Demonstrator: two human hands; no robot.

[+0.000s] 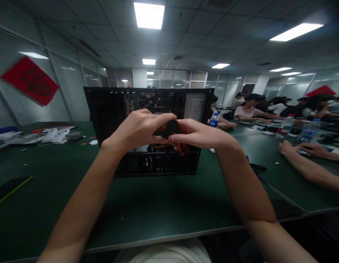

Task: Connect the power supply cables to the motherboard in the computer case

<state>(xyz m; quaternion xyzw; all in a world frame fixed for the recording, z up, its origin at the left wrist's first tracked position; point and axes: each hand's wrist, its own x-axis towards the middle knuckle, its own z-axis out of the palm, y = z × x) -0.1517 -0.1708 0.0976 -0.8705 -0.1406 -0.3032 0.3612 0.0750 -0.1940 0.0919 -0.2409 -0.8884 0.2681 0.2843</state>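
An open black computer case point(100, 109) stands on the green table point(147, 204), its open side facing me. A circuit board point(153, 98) shows inside, and a power supply with a pale label point(195, 106) sits at the upper right. In front of the opening, my left hand point(138, 128) grips a small black part point(172, 128) between thumb and fingers. Pinching that same part from the right is my right hand point(203, 134). Red, yellow and black wires point(181, 149) hang just below it. My fingers hide much of the part, so its exact kind is unclear.
White plastic bags point(60, 136) and small scraps lie at the left, with a dark green-edged flat object point(10, 188) nearer. Bottles point(214, 119) stand to the right. Another person's forearm point(308, 164) rests on the table there; more people sit behind.
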